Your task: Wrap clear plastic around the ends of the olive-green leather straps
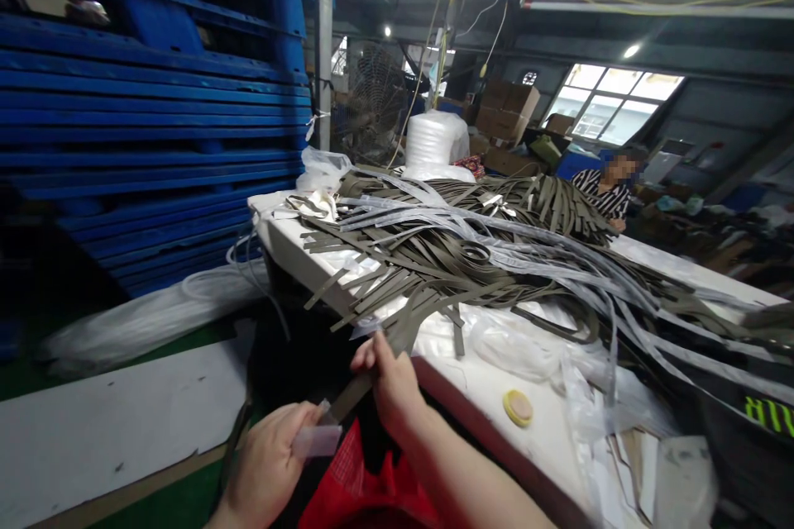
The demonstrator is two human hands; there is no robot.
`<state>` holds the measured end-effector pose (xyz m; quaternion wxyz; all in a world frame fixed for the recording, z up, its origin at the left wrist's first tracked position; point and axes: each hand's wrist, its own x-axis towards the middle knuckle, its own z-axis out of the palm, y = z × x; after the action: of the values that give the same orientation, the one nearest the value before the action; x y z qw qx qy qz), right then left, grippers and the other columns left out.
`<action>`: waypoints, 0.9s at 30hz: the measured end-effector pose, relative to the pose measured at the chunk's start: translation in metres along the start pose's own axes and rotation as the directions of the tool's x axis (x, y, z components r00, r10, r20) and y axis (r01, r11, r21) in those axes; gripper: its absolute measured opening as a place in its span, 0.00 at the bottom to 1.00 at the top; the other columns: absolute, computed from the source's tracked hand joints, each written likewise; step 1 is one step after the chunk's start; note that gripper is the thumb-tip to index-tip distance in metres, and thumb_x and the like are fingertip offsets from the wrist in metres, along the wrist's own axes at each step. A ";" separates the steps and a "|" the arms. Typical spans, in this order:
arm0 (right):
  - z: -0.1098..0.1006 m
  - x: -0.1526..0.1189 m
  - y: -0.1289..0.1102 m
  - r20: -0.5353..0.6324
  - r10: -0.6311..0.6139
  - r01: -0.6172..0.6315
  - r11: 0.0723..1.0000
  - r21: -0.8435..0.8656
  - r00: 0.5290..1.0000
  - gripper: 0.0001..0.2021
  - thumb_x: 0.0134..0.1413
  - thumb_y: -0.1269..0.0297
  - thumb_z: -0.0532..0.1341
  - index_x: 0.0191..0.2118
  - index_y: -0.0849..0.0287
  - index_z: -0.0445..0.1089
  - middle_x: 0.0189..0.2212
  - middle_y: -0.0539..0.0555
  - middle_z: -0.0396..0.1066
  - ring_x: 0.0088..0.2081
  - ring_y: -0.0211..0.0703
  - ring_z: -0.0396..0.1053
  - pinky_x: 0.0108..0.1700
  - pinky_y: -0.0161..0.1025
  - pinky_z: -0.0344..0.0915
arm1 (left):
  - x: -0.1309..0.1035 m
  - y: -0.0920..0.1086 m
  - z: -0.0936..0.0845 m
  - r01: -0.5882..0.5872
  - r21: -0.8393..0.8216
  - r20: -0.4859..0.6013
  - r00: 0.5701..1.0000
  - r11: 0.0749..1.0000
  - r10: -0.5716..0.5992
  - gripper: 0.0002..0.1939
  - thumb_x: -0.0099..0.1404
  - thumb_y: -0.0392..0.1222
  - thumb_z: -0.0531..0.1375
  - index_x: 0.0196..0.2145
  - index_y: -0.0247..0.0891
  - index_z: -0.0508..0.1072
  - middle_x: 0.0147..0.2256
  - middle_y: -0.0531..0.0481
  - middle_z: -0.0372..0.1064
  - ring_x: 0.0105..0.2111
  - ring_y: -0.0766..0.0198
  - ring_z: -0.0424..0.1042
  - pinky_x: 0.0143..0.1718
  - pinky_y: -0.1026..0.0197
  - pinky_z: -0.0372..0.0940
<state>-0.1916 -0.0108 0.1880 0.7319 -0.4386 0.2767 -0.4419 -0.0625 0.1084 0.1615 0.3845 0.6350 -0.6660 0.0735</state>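
Observation:
An olive-grey flat strip point(352, 398) runs between my two hands, off the near edge of the table. My left hand point(268, 463) is closed around its lower end, where a piece of clear plastic film point(318, 441) sticks out from the fingers. Higher up, my right hand point(390, 376) pinches the same strip between thumb and fingers. A small bit of clear film point(365, 329) shows just above that hand. Beyond lies a heap of similar olive-grey strips point(434, 256), with long clear plastic sleeves point(496, 235) draped across it.
A yellow tape roll point(517, 407) lies on the white table point(462, 384). Behind the heap stands a white foam roll point(436, 140). Blue pallets point(155, 116) are stacked at left. A person in a striped top point(605, 194) is at the far right. A white board point(124, 430) lies at lower left.

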 end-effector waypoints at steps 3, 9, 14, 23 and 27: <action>-0.018 0.019 -0.016 -0.082 -0.049 0.049 0.999 0.005 0.995 0.26 0.52 0.39 0.62 0.21 0.57 0.58 0.21 0.49 0.66 0.28 0.38 0.62 0.33 0.35 0.59 | -0.008 -0.011 -0.002 -0.026 0.025 0.048 0.999 0.999 0.025 0.27 0.75 0.48 0.43 0.27 0.40 0.75 0.24 0.52 0.74 0.23 0.64 0.75 0.23 0.64 0.66; 0.000 -0.008 0.019 0.090 0.000 0.017 0.982 -0.187 0.996 0.28 0.57 0.37 0.55 0.21 0.58 0.62 0.21 0.51 0.66 0.24 0.37 0.60 0.31 0.36 0.57 | 0.006 -0.008 0.010 -0.028 0.110 0.061 0.998 0.994 0.021 0.28 0.75 0.48 0.41 0.29 0.39 0.76 0.25 0.51 0.75 0.24 0.61 0.75 0.24 0.61 0.66; -0.001 -0.012 0.021 0.108 0.027 -0.009 0.986 -0.165 0.994 0.27 0.55 0.38 0.58 0.21 0.58 0.62 0.22 0.51 0.64 0.26 0.38 0.61 0.32 0.37 0.57 | 0.011 0.001 0.013 -0.019 0.113 0.048 0.999 0.993 0.014 0.28 0.75 0.46 0.41 0.25 0.39 0.73 0.22 0.51 0.72 0.22 0.61 0.73 0.23 0.61 0.64; -0.025 0.016 0.001 -0.073 -0.009 0.000 0.992 -0.123 0.997 0.28 0.54 0.35 0.56 0.20 0.56 0.56 0.24 0.52 0.67 0.28 0.40 0.60 0.32 0.37 0.56 | -0.003 -0.021 0.007 0.011 0.170 0.085 0.996 0.985 -0.025 0.26 0.73 0.47 0.43 0.29 0.42 0.77 0.26 0.52 0.75 0.24 0.62 0.75 0.23 0.62 0.66; 0.004 -0.010 0.025 0.059 0.037 -0.027 0.985 -0.171 0.998 0.30 0.53 0.32 0.53 0.21 0.56 0.59 0.21 0.51 0.64 0.26 0.40 0.60 0.31 0.37 0.58 | 0.000 -0.014 0.018 0.027 0.203 0.078 0.996 0.979 -0.044 0.23 0.71 0.44 0.44 0.29 0.40 0.76 0.26 0.49 0.74 0.25 0.59 0.74 0.25 0.60 0.66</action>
<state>-0.1829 0.0054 0.1676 0.7069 -0.5086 0.2976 -0.3911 -0.0573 0.0951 0.1432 0.2916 0.6849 -0.6589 0.1080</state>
